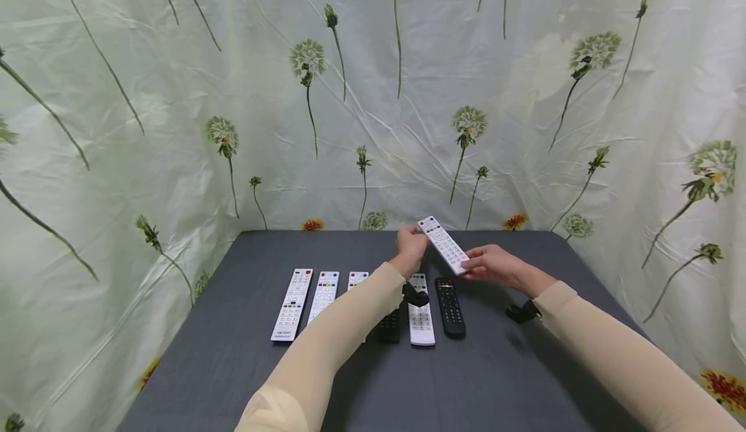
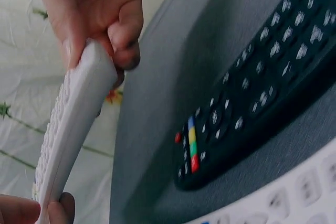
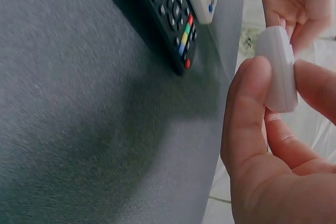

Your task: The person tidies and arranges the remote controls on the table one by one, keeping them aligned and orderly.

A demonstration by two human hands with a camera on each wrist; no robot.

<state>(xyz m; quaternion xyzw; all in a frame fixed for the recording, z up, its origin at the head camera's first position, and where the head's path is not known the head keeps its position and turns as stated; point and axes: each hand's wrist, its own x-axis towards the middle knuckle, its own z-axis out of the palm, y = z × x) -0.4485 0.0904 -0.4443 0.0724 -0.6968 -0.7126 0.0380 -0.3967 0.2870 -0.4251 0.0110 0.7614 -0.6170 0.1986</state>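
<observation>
A white remote control (image 1: 444,245) with colored buttons is held tilted above the far part of the table, its key side up. My left hand (image 1: 411,243) pinches its far-left end. Thumb and fingers of my right hand (image 1: 494,265) grip the near-right end. The left wrist view shows the white remote (image 2: 73,119) side-on between both hands. From its end, the right wrist view shows the same remote (image 3: 281,69) between the right thumb and fingers. Beneath it on the table lies a black remote (image 1: 450,307), with a white remote (image 1: 421,318) to its left.
More remotes lie in a row on the dark grey table (image 1: 495,380): a white one (image 1: 293,306) at the left end, another white one (image 1: 324,293), a third white one (image 1: 358,278), and a black one (image 1: 389,328). My left sleeve partly covers some. A flowered curtain (image 1: 373,95) hangs behind.
</observation>
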